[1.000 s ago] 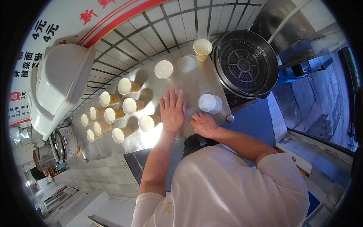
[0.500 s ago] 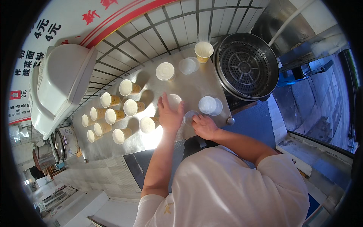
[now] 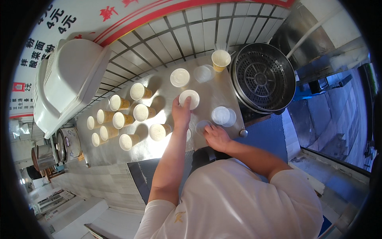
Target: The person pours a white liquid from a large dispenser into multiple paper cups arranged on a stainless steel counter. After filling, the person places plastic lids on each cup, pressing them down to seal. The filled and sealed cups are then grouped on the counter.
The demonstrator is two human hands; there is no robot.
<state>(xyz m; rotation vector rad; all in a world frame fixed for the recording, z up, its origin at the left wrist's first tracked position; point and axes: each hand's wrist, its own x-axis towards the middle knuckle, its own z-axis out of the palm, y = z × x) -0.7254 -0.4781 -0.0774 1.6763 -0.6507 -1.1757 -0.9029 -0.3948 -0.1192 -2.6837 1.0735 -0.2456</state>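
Observation:
My left hand (image 3: 182,112) is closed round a paper cup (image 3: 193,99), its thumb across the round white top. To the right and nearer me, the fingers of my right hand (image 3: 217,138) pinch the edge of a clear round plastic lid (image 3: 201,126) just above the metal table (image 3: 167,148). More clear lids (image 3: 221,115) lie overlapped beside that hand. Beyond the held cup stands another white-topped cup (image 3: 180,77), with further clear lids (image 3: 203,73) to its right. Several yellow paper cups (image 3: 141,112) with pale contents stand in loose rows on the left.
An upright yellow cup (image 3: 221,59) stands at the far right, against a large dark steamer pot (image 3: 262,77) with a perforated tray. A tiled wall (image 3: 167,44) runs along the table's back edge. A bulky white plastic container (image 3: 73,79) is at the left.
My left hand has moved a little away from me and closed round the cup, its thumb now over the top. My right hand stays at the lid. The view has shifted slightly.

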